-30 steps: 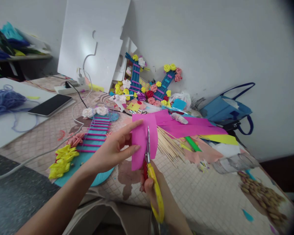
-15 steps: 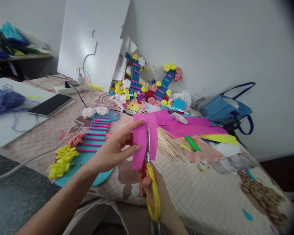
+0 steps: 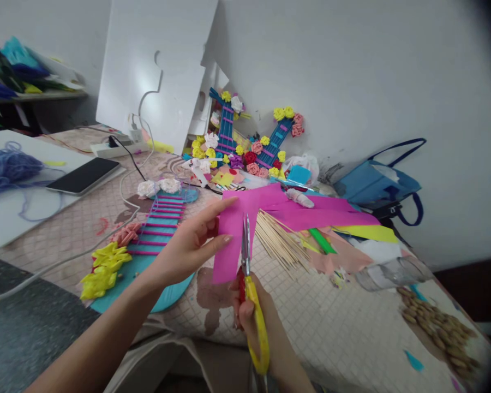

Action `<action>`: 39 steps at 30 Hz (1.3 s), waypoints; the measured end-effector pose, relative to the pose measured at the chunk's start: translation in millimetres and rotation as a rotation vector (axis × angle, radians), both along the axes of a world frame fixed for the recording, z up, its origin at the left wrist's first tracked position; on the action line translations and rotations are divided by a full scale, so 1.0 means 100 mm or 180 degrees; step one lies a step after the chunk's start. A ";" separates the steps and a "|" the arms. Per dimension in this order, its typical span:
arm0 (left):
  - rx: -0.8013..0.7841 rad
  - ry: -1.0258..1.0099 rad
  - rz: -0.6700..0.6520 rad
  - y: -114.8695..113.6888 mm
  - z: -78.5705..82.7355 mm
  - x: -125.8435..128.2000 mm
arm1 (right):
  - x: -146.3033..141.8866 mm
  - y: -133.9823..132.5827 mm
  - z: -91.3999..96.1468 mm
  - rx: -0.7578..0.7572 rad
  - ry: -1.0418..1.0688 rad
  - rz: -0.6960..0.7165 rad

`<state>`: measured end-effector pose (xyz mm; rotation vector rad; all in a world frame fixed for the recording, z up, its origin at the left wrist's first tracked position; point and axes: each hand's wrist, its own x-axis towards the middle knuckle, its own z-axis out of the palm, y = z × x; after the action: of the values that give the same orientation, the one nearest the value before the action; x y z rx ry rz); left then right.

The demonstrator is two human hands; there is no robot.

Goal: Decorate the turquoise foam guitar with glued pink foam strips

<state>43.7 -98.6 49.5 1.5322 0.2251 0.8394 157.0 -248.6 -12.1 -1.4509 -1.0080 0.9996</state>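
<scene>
My left hand (image 3: 196, 240) pinches a magenta sheet of paper (image 3: 229, 251) along its left side, thumb in front and fingers behind. In my right hand (image 3: 256, 311) are scissors (image 3: 258, 327) with a yellow and a red handle. Their blades (image 3: 246, 240) are slightly apart inside a long slit that runs up the paper from its lower edge. Under my left forearm lies a light-blue cardboard guitar shape (image 3: 163, 297) with magenta strips across its neck. Yellow paper flowers (image 3: 104, 270) and white paper flowers (image 3: 159, 188) decorate it.
Thin wooden sticks (image 3: 280, 237) lie right of the paper, beside larger magenta sheets (image 3: 331, 212). Two flowered blue guitar shapes (image 3: 276, 143) lean on the wall. A glue gun (image 3: 198, 170), phone (image 3: 84, 176), white cable (image 3: 65, 262) and blue bag (image 3: 378, 183) are around.
The scissor blades have opened a little and shifted slightly left. The slit in the paper looks wider, and the left strip's lower end has swung left.
</scene>
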 end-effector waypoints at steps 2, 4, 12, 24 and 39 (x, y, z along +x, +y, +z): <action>0.0021 0.0073 -0.0033 0.00 -0.01 -0.01 | 0.01 -0.02 0.00 0.0061 -0.0225 0.0038; 0.0059 0.0132 -0.0066 -0.01 -0.01 -0.01 | 0.02 -0.02 0.00 0.0121 -0.0435 0.0052; 0.0122 0.0310 -0.0044 -0.06 0.01 -0.01 | 0.05 0.04 0.03 0.0315 -0.0591 0.0066; 0.0069 0.0269 -0.0078 -0.09 0.00 0.00 | 0.06 0.11 0.13 0.0312 -0.0823 -0.0074; 0.0039 0.0264 -0.0034 -0.08 -0.02 0.00 | 0.00 0.13 -0.01 -0.0057 0.0050 -0.0269</action>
<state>43.9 -106.2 47.9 1.5799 0.2725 0.7708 157.5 -235.9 -13.5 -1.4860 -0.9210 0.9594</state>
